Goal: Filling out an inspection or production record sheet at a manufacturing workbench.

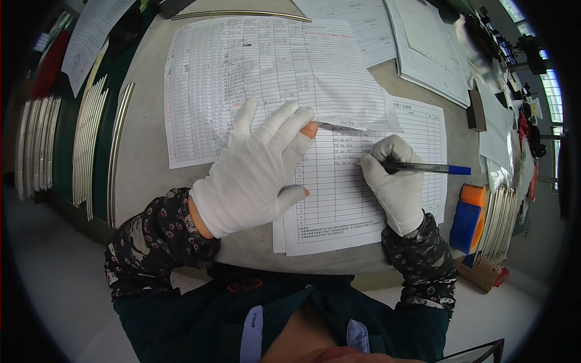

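Note:
My right hand [394, 184], in a white glove, grips a pen [426, 167] with a dark barrel and a blue end. Its writing end is over the rows of a printed form [339, 206], where several lines carry handwriting. My left hand [254, 163], gloved too with bare tips at the index finger and thumb, lies flat with fingers stretched. It rests across the lower edge of a creased table sheet [212, 91] and the left side of the form. The creased sheet overlaps the form's upper part.
Bundles of thin metal rods [89, 145] stand at the left, with more rods [499, 224] at the right. Beside those sits a blue and orange block [467, 221]. One long rod [242, 13] lies at the far edge. A paper stack [430, 54] and a dark block [475, 111] lie far right.

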`<act>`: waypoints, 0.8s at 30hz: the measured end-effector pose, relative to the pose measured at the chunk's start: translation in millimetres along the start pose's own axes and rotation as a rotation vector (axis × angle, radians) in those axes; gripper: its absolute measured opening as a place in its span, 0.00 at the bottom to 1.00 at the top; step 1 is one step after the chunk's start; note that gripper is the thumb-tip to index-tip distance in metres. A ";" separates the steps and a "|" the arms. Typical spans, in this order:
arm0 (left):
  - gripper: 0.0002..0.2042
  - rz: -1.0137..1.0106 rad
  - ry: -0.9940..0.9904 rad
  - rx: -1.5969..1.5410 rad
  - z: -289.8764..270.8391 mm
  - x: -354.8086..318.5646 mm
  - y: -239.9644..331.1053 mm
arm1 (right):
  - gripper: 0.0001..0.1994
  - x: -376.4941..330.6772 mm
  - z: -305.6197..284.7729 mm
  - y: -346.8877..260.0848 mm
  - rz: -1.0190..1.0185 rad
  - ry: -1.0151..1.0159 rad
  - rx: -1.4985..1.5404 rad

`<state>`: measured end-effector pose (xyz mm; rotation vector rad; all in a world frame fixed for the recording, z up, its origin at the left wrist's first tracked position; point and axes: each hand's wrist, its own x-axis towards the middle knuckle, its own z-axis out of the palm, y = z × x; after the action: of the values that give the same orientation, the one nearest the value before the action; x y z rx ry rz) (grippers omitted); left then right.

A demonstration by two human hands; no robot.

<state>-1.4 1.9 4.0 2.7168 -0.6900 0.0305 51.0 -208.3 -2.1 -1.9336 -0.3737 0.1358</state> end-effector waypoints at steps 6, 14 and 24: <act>0.42 -0.002 0.003 -0.002 0.4 -1.2 2.5 | 0.09 -2.3 0.4 3.4 -0.003 0.023 0.005; 0.40 0.010 0.019 0.004 -0.9 2.1 0.3 | 0.09 0.4 -0.1 1.0 0.004 0.044 0.028; 0.36 -0.028 0.021 0.024 -7.2 -2.9 1.7 | 0.10 -0.1 -3.1 -5.1 0.118 -0.003 0.117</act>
<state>-4.3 4.1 11.1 2.7450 -0.6489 0.0611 50.8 -209.4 3.8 -1.8401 -0.2476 0.2327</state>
